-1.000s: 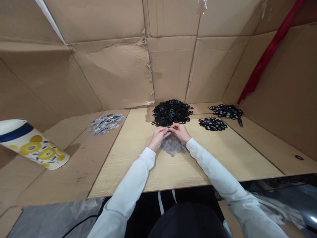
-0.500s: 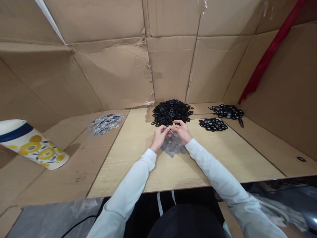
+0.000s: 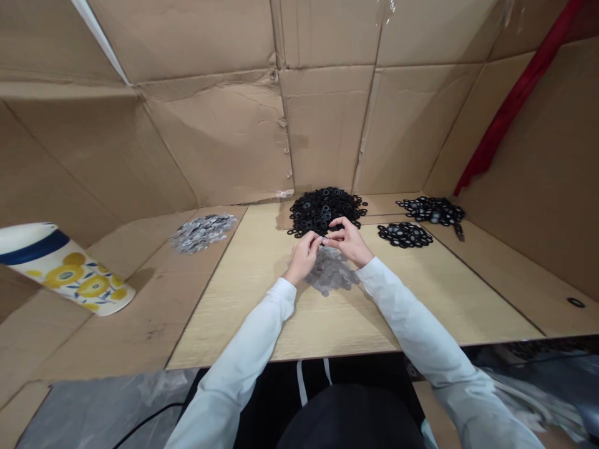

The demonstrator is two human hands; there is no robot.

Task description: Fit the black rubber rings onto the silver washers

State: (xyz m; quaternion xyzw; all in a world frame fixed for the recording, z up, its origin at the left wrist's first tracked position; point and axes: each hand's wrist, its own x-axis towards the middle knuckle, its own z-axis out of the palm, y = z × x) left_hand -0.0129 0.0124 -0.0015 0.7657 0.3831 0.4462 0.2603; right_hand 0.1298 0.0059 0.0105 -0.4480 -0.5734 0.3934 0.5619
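My left hand and my right hand meet fingertip to fingertip above the wooden board, both pinched on a small part too tiny to name. Directly beneath them lies a heap of small grey discs. Just beyond the fingers sits a big pile of black rubber rings. Both arms wear white sleeves.
A second heap of grey discs lies at the left. Two groups of black rings with light centres lie at the right. A flowered cup lies tilted at the far left. Cardboard walls enclose the bench. One ring lies alone far right.
Both hands have lifted slightly and drifted toward the black ring pile, staying pinched together. The view has shifted a little.
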